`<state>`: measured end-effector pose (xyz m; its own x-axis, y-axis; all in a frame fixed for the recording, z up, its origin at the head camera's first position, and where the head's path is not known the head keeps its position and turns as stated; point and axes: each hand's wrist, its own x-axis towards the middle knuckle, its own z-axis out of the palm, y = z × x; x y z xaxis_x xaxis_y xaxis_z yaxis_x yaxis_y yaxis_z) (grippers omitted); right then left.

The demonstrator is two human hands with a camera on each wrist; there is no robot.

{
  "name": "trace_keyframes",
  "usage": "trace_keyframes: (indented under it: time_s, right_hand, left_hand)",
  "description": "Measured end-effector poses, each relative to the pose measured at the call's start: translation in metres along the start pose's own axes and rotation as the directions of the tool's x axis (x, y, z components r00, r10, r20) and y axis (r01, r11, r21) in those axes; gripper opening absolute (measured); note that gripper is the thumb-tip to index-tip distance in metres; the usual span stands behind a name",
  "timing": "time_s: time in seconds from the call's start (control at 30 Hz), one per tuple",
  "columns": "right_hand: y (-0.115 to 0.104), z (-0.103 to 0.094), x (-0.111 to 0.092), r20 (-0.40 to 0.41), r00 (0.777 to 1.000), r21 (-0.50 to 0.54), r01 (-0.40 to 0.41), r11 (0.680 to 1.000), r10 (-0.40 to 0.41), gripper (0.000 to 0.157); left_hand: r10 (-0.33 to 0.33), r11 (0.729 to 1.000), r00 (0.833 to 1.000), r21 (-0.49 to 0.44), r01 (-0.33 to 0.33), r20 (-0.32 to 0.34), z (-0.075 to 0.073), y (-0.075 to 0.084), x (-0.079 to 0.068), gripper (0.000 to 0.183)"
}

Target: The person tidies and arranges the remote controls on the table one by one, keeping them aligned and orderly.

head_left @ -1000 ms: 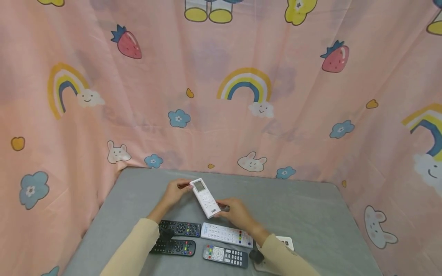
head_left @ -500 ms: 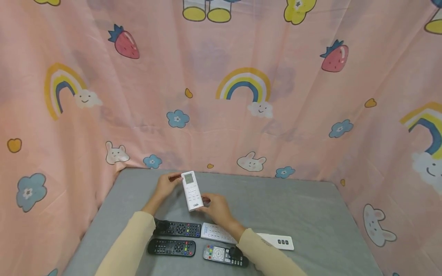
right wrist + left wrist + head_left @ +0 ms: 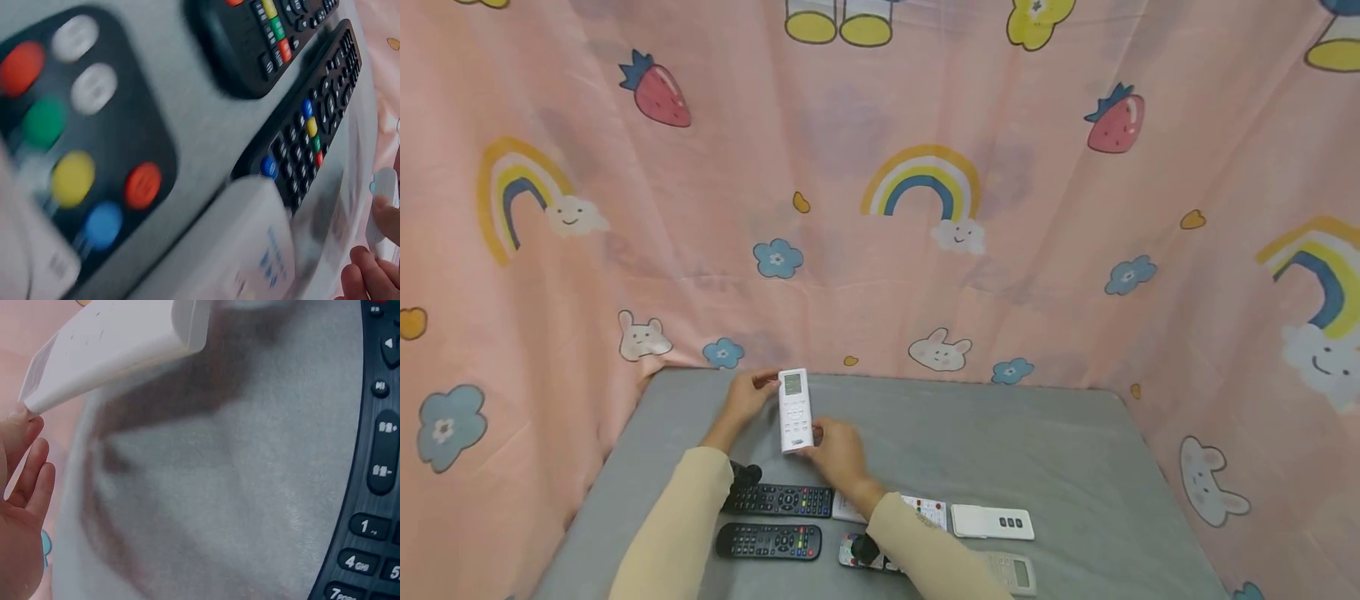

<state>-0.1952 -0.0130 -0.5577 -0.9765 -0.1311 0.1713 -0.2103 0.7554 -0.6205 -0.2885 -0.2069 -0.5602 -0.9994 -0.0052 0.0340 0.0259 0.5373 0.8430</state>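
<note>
A white air-conditioner remote (image 3: 796,412) with a small screen at its far end is held up over the back left of the grey table. My left hand (image 3: 747,398) pinches its upper left edge, and in the left wrist view thumb and fingertips of that hand (image 3: 25,500) meet at the corner of the remote (image 3: 119,350). At the lower right end, my right hand (image 3: 838,454) grips the remote between thumb and fingers. Only the tips of that hand (image 3: 375,269) appear in the right wrist view, against the narrow side of the remote (image 3: 380,215).
Two black remotes, one behind (image 3: 790,500) and one in front (image 3: 769,542), lie below my hands. A white remote (image 3: 925,510) and a grey one (image 3: 850,550) are partly under my right arm. A slim white remote (image 3: 992,522) and a beige one (image 3: 1017,573) lie farther right.
Both hands have carried the white air-conditioner remote to the left, and it has turned from slanted to nearly straight. The beige remote at the right shows again beside the right sleeve.
</note>
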Motion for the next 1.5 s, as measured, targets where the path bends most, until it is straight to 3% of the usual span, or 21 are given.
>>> trace_keyframes:
  time_s: [0.3,0.47,0.63,1.13,1.5]
  right_hand:
    - [-0.011,0.022,-0.002,-0.020,0.995,-0.008,-0.097,0.995,0.097,0.038]
    - [-0.013,0.027,0.000,-0.026,0.989,0.036,-0.145,0.989,0.146,0.036]
    - [-0.013,0.028,-0.001,-0.029,0.983,0.040,-0.180,0.983,0.181,0.031]
    - [-0.005,0.036,-0.003,-0.072,0.978,0.053,-0.191,0.980,0.194,0.038]
    - [0.000,0.035,-0.002,-0.016,0.978,0.190,-0.203,0.961,0.210,0.050]
  left_hand:
    - [0.011,1.000,0.999,0.017,-0.011,-0.034,0.007,-0.019,0.001,0.033]
    - [-0.007,1.000,0.999,0.019,0.008,-0.044,0.010,-0.016,-0.001,0.033]
    - [-0.041,0.999,0.999,0.021,0.041,-0.013,0.016,-0.013,-0.001,0.035]
    - [-0.113,0.993,0.994,-0.044,0.113,0.006,0.025,-0.020,0.001,0.034]
    - [-0.128,0.991,0.992,-0.029,0.128,0.005,0.025,-0.020,0.003,0.033]
